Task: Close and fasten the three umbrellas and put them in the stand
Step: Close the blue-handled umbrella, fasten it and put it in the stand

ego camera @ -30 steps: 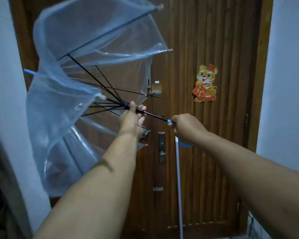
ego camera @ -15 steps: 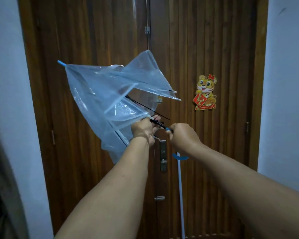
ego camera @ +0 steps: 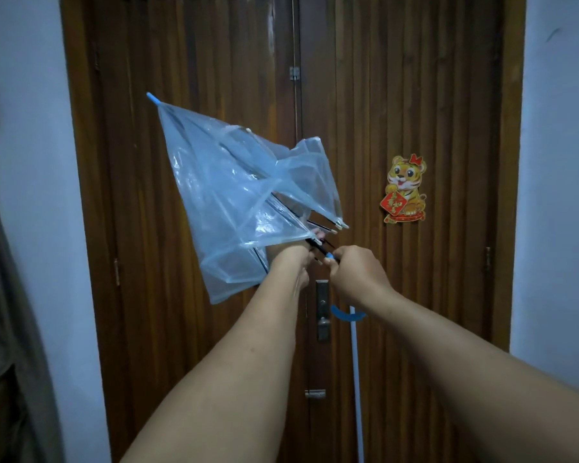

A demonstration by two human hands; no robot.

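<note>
Holding up by the door (ego camera: 415, 95), the clear umbrella (ego camera: 228, 195) looks light, floppy, slick. Left hand (ego camera: 290, 259) grips where ribs gather, right hand (ego camera: 356, 272) wraps the blue handle (ego camera: 346, 315); I'd grab there, not the plastic.

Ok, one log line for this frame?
step: closing | umbrella: collapsed, unfastened | left hand: grips runner | right hand: grips handle | stand: unseen

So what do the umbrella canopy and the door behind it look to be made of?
Umbrella canopy: thin clear plastic film, bluish and glossy; the door shows through it and its creases catch light. Door: apparently dark brown wood with vertical ribs and a slight sheen, though a veneer cannot be ruled out.
</note>
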